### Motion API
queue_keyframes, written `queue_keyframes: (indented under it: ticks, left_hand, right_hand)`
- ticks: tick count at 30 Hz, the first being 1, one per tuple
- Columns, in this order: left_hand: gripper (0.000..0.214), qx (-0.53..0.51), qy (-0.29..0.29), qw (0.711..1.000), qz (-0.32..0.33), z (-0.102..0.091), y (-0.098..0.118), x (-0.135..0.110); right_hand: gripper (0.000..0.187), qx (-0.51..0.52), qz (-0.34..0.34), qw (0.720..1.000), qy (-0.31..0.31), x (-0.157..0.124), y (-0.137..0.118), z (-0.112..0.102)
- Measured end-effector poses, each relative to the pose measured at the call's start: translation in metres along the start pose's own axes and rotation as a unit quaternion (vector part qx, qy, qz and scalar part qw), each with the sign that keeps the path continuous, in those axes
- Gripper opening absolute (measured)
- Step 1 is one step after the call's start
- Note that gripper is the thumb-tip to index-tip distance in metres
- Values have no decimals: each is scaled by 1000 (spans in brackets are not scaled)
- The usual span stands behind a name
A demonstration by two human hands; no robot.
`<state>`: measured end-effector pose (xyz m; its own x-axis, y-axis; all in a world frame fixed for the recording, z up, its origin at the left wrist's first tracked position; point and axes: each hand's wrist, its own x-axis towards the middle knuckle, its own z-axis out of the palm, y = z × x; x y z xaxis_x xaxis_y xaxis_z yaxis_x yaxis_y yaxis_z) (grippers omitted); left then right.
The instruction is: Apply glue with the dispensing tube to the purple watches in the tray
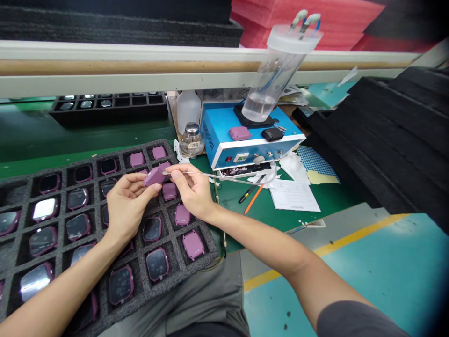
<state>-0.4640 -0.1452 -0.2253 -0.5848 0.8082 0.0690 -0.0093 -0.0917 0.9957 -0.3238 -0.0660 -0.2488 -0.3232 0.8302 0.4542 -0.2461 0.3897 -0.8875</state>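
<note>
My left hand (126, 203) grips a purple watch case (153, 175) by its edges, tilted above a dark foam tray (175, 280). Pinched in my right hand (193, 192) is the end of a thin clear tube (228, 178), its small tip at the side of the case. Whether the tip touches or enters the case, I cannot tell. Below my hands, the tray's compartments hold several watches with dark screens up (157, 264) and several purple cases lying back up (193, 244). My forearms cover part of the tray.
A blue control box (224, 119) carries a tilted clear cylinder (270, 70) with liquid, plus a pink case (240, 133) and a black case (272, 134). A glass bottle (191, 142) stands left. Pens (253, 200) and paper (294, 196) lie right. Black foam (393, 135) is stacked far right.
</note>
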Motion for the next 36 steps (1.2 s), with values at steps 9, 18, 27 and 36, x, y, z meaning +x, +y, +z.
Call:
queue_keyframes:
  ticks: [9, 18, 27, 36]
  left_hand:
    - [50, 0, 1, 1000, -2, 1, 1, 1]
    - [55, 26, -55, 997, 48, 1, -7, 2]
    - [22, 447, -152, 874, 112, -17, 14, -4]
    - [54, 610, -163, 752, 188, -51, 37, -57]
  right_hand:
    - [28, 11, -6, 1000, 1, 1, 0, 0]
    - [26, 2, -42, 998, 36, -7, 1, -1]
    - [25, 2, -54, 997, 49, -10, 3, -4]
    - [32, -6, -60, 997, 37, -11, 5, -5]
